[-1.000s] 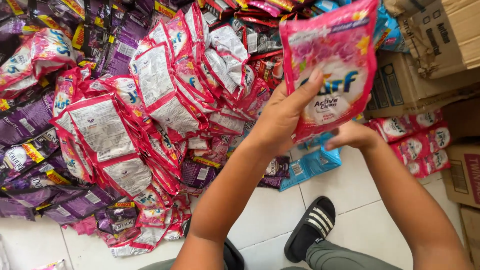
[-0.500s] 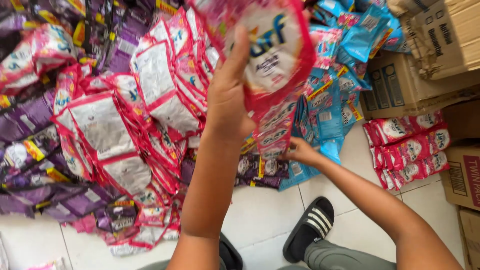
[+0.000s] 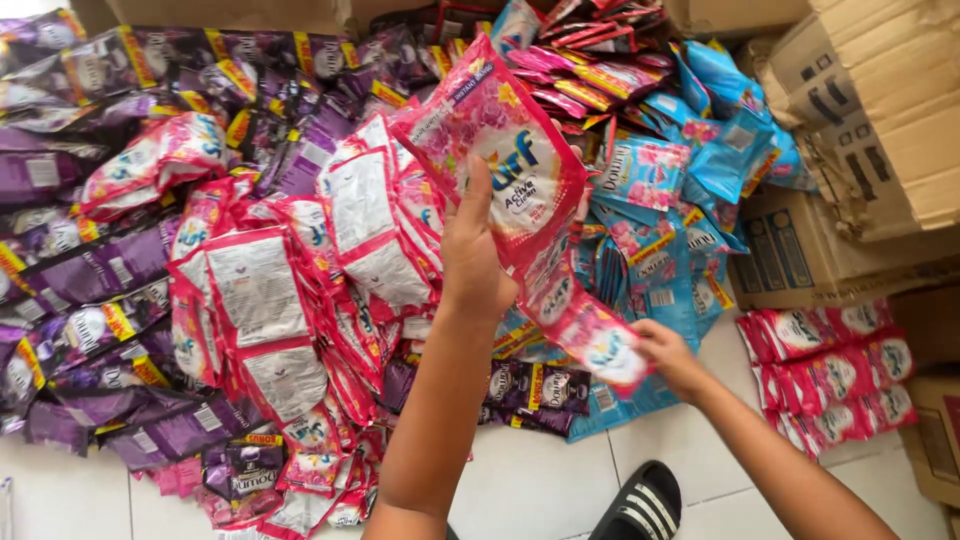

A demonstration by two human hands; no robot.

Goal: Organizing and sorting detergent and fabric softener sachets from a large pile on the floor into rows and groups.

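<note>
Left hand [image 3: 478, 250] is raised near the centre of the view, its fingers wrapped around the top of a strip of pink sachets [image 3: 520, 200] that hangs down toward five o'clock. Right hand [image 3: 668, 355], at about four o'clock from the left one, pinches the strip's lower end. Behind the strip, at nine o'clock, lies a heap of red-and-white sachets [image 3: 280, 300] on the tiled floor [image 3: 540, 480]. Purple sachets [image 3: 90, 260] spread out farther toward nine and eleven o'clock. Blue sachets [image 3: 680, 200] are piled at two o'clock, just beside cardboard boxes [image 3: 880, 120]. A bundle of red packets [image 3: 830, 370] sits at three o'clock, and a black sandal [image 3: 640, 505] shows at six.
</note>
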